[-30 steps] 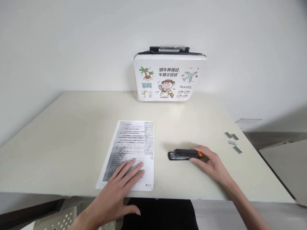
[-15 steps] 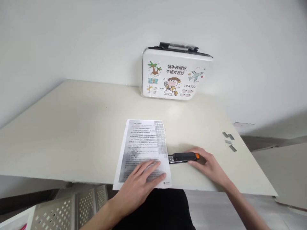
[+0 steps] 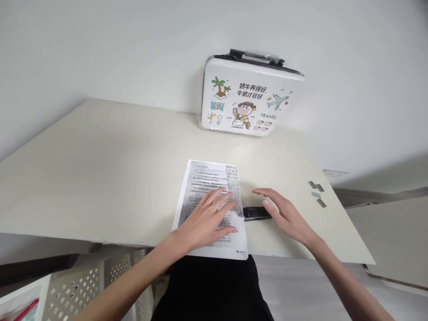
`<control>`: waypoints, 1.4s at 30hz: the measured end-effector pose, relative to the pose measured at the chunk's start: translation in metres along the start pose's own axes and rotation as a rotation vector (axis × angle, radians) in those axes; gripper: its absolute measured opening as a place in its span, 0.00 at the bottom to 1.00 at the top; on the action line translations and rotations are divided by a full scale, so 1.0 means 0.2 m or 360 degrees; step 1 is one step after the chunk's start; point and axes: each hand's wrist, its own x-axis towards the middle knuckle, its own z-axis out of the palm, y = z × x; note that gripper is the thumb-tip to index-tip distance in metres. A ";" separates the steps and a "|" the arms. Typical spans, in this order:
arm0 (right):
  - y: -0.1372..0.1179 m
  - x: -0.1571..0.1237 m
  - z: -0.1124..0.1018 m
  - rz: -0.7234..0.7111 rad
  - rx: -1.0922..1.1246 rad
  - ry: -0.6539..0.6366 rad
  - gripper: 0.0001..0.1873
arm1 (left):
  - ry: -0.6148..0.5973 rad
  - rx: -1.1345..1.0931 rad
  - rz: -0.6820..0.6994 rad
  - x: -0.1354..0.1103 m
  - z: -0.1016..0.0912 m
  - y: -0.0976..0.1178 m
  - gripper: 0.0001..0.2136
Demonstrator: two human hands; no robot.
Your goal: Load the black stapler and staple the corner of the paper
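Note:
A printed sheet of paper (image 3: 214,171) lies near the front edge of the table. My left hand (image 3: 209,220) rests flat on it, fingers spread. At the paper's right edge is a black stapler (image 3: 256,213), its front end meeting the sheet; whether the edge sits in its jaws I cannot tell. My right hand (image 3: 284,214) is raised over the stapler's rear, thumb and fingers apart, and hides that end. Several small strips of staples (image 3: 316,194) lie on the table to the right.
A white carrying case (image 3: 252,96) with cartoon prints and a black handle stands at the back of the table (image 3: 110,169), against the wall. Below the table's left front are perforated plastic baskets (image 3: 76,285), the nearest holding a red item (image 3: 28,310).
My right hand has let go of the stapler and lifted above it. The paper and stapler have shifted slightly right in view, and my left hand has slid farther up the sheet.

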 end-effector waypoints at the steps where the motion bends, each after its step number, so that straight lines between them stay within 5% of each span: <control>1: -0.03 0.03 0.01 -0.0033 -0.0063 0.0003 0.24 | 0.0001 0.0040 0.0015 0.03 0.03 -0.01 0.34; 6: -0.15 0.14 0.09 -0.0208 -0.0330 -0.0132 0.27 | 0.0000 0.0165 0.0026 0.09 0.17 -0.02 0.42; 10: -0.18 0.17 0.13 -0.0110 -0.0409 -0.0228 0.28 | 0.0041 0.0210 -0.0008 0.07 0.21 0.00 0.39; 23: -0.23 0.16 0.16 0.0109 -0.0505 -0.0224 0.32 | 0.0072 0.0168 -0.0070 0.06 0.22 0.04 0.36; 42: -0.21 0.17 0.17 0.0055 -0.0528 -0.0181 0.30 | 0.0079 0.0143 -0.0068 0.07 0.21 0.05 0.36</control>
